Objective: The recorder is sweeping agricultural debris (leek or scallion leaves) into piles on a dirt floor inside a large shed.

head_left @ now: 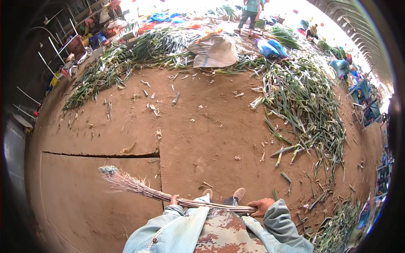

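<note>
A long broom (152,192) made of bundled twigs lies crosswise in front of my body, off the ground. My right hand (262,206) wraps round the end of its stick handle. Farther along, where the twigs begin to spread, my left hand (174,200) is closed on the broom, its fingers only partly visible. The bristle end points to the left, with a bluish tuft (108,170) at its tip. Below the broom, the toes of my shoes (239,193) show on the brown dirt floor (202,139).
Heaps of green leaf trimmings (306,101) lie on the right, with another pile (156,44) at the far left. A white woven sack (217,51) stands at the back. Left of me, a dark gap (101,155) crosses the floor. A person (249,17) stands far off near blue bags (272,49).
</note>
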### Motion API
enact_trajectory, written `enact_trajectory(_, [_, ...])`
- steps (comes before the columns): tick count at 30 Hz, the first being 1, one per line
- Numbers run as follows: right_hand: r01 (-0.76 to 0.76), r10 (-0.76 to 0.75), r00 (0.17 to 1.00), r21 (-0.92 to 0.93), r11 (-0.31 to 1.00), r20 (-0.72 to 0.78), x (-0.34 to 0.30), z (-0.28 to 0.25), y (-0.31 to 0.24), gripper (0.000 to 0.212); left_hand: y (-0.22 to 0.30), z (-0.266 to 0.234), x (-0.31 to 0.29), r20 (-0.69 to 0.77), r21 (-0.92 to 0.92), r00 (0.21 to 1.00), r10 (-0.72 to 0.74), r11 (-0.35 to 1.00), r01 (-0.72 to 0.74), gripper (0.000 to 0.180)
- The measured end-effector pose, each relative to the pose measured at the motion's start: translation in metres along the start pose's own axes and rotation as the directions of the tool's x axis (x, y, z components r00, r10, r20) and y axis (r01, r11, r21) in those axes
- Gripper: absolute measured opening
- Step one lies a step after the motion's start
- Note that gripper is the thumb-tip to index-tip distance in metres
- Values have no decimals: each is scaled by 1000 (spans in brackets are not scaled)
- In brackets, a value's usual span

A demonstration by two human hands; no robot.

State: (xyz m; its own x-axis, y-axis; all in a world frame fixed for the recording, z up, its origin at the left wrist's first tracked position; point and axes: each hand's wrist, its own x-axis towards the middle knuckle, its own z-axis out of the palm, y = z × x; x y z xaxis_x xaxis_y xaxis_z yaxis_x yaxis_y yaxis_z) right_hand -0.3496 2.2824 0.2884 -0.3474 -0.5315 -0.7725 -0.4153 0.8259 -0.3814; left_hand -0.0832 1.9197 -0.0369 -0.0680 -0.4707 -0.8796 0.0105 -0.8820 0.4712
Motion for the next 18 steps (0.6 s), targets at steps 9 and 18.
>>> enact_trajectory(9, [9, -7, 1000, -75, 997, 23, 20, -28, -15, 55, 9, 3, 0, -36, -30, 998, -59, 998, 57, 26])
enact_trajectory(18, [33, -26, 998, -115, 993, 63, 40, -45, -18, 56, 21, 15, -3, -24, -24, 992, -127, 992, 126, 26])
